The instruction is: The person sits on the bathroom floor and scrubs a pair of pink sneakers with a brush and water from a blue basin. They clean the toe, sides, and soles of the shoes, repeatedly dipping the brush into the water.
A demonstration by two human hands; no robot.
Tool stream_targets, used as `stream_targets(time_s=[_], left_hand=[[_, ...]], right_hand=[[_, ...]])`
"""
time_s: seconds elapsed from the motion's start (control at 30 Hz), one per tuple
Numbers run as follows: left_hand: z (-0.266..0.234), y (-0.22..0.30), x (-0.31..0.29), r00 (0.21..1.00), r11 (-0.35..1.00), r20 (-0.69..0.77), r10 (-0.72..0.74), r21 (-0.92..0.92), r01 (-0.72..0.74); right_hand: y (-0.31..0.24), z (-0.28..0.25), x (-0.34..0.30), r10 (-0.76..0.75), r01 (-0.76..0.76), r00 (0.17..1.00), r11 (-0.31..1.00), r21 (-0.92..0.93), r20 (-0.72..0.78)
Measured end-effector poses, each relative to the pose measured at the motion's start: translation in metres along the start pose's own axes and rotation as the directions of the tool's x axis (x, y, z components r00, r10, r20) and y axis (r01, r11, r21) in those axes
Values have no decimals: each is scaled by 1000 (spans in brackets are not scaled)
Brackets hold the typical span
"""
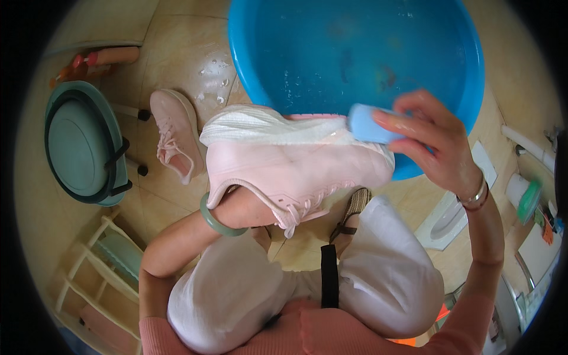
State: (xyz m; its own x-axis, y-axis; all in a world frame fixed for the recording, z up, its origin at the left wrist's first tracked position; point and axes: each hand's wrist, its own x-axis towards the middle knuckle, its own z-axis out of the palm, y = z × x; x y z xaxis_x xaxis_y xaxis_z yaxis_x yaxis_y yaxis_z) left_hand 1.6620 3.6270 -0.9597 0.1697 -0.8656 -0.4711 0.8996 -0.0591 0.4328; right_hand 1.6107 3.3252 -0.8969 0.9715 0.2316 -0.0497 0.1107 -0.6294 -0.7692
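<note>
A pale pink lace-up sneaker hangs over the near rim of a blue basin, turned on its side with its white sole toward the water. My left hand is pushed into the shoe's opening and holds it up from inside; its fingers are hidden. In my right hand a light blue scrub brush is gripped between thumb and fingers. The brush presses on the white sole near the toe; its bristles are hardly visible. The matching sneaker lies on the tiles to the left, laces showing.
The blue basin holds water. At the left are a grey-green folding stool, a pinkish bottle and a cream shelf rack. To the right, a white floor fixture and a pipe. Water drops wet the tiles.
</note>
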Motion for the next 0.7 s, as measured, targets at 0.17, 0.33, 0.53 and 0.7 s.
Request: stream_targets(time_s=[0.17, 0.33, 0.53, 0.7], left_hand=[[1, -1, -3, 1000, 998, 18, -13, 55, 12], [3, -6, 1, 999, 996, 29, -25, 89, 22], [-1, 0, -8, 1000, 995, 0, -9, 103, 9], [-2, -1, -5, 999, 989, 21, -28, 145, 24]], right_hand=[[-8, 9, -1, -38, 40, 998, 999, 25, -52], [-29, 36, 52, -171, 171, 985, 984, 47, -15], [4, -2, 5, -9, 9, 1000, 1000, -4, 6], [-3, -1, -14, 17, -18, 999, 1000, -23, -43]])
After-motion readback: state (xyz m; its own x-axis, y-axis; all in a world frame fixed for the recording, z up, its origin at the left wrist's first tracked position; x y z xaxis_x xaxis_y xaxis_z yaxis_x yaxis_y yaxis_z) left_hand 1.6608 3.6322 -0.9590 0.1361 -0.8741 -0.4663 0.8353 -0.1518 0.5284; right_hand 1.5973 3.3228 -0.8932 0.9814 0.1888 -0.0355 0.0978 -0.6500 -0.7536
